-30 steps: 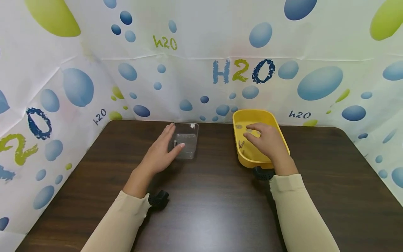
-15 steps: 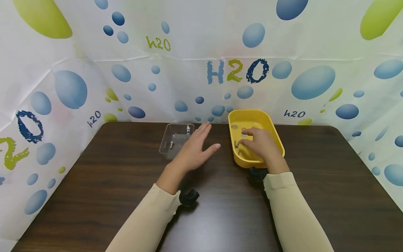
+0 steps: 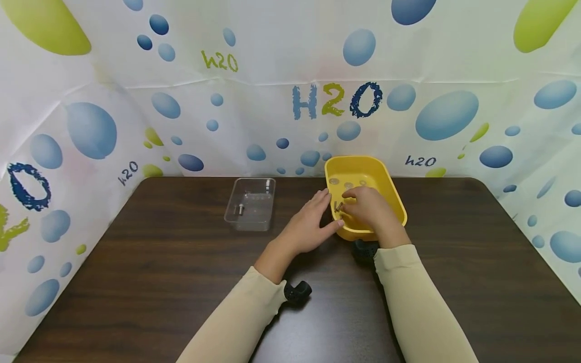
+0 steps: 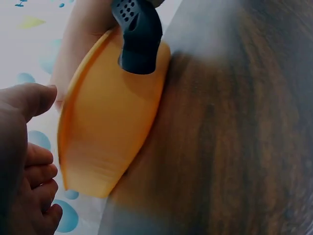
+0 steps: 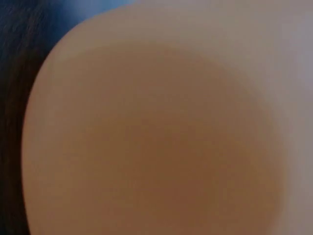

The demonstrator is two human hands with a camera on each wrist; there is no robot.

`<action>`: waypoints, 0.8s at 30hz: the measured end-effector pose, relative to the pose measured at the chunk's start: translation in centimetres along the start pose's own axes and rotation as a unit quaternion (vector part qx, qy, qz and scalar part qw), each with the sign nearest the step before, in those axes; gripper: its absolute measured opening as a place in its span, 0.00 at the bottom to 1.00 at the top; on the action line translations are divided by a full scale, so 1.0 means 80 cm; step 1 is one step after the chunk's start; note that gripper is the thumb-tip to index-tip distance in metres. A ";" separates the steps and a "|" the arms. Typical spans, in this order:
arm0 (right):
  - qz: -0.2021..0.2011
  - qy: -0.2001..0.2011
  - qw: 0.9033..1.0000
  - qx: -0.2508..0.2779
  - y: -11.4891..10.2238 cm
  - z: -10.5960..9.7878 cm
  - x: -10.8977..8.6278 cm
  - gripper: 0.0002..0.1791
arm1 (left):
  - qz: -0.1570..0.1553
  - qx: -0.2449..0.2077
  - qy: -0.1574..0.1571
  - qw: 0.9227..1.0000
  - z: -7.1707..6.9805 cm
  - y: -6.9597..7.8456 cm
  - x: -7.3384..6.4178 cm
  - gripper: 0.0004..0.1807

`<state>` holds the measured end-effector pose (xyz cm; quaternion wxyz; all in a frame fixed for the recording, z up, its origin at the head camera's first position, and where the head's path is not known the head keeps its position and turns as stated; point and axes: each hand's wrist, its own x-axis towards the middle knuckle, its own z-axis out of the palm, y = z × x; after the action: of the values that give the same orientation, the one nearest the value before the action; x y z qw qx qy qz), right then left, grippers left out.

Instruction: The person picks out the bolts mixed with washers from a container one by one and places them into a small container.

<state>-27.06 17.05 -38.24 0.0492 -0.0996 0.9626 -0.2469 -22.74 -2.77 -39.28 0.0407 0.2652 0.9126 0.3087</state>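
Note:
In the head view my right hand (image 3: 372, 209) is inside a yellow tray (image 3: 397, 194), thumb and index finger apart over several small metal screws (image 3: 338, 206). Nothing shows between those fingertips. My left hand (image 3: 308, 224) is at the tray's left side, its fingers fairly straight and its fingertips by the rim; whether they touch it I cannot tell. The left wrist view has the left thumb and fingers (image 4: 36, 166) beside the tray's orange-looking outer wall (image 4: 112, 117). A blurred close surface fills most of the right wrist view.
Three round, flat, silvery pieces (image 3: 348, 185) lie toward the tray's far end. Left of it stands a clear plastic container (image 3: 260, 222) with a small metal bolt (image 3: 240, 209) inside. A printed sheet (image 3: 272, 126) rises behind the dark wooden table (image 3: 181, 262).
My left hand has moved right, from over the clear container to the yellow tray's left side. The right hand has shifted slightly nearer the screws. The head view has turned a little right.

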 end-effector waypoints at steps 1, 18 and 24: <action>-0.004 -0.003 1.000 -0.001 0.000 0.000 0.000 0.22 | 0.002 0.005 -0.002 1.000 0.001 0.000 0.001 0.43; -0.051 -0.066 0.995 -0.053 0.004 0.010 0.000 0.20 | 0.004 0.032 -0.001 0.999 0.008 0.000 0.005 0.44; -0.044 -0.051 0.996 -0.060 0.001 0.010 0.002 0.15 | 0.002 0.027 0.002 1.000 0.008 -0.001 0.004 0.44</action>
<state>-27.12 16.74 -38.99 0.0810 -0.1574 0.9666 -0.1851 -22.92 -2.32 -39.84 0.0307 0.2675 0.9201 0.2844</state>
